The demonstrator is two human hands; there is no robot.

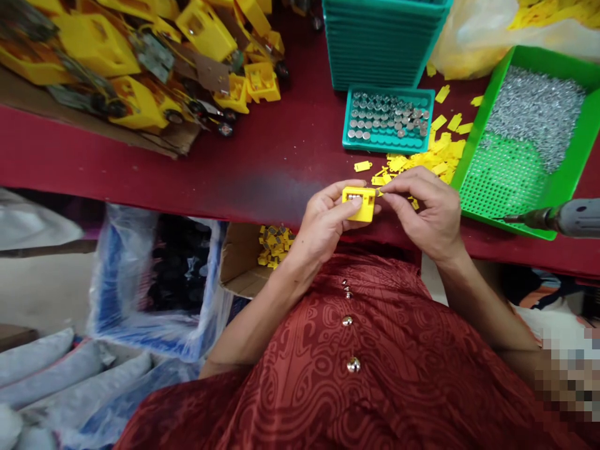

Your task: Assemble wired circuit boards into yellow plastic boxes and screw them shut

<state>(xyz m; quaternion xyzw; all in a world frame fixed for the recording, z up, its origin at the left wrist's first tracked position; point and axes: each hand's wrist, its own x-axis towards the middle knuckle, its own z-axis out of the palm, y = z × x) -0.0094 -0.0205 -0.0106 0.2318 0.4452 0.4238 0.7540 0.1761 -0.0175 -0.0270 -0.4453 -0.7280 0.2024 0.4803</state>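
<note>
My left hand (323, 219) is closed around a small yellow plastic housing (359, 212), its thumb lying over silvery button cells in the opening. Close by on the right, my right hand (429, 209) pinches a small yellow plastic tab (380, 192) between thumb and forefinger, at the housing's right edge. Whether the tab touches the housing I cannot tell. Just beyond the hands lies a pile of flat yellow battery covers (440, 153). Behind it stands a teal tray (347, 140) with rows of button cells (375, 112).
A green basket (509, 181) of small screws (534, 112) stands right, with a power screwdriver (572, 217) at its near edge. Stacked teal trays (384, 44) rise behind. Yellow toy parts (98, 44) fill a carton at the left. Below the table are a cardboard box (239, 262) and a blue crate (154, 334).
</note>
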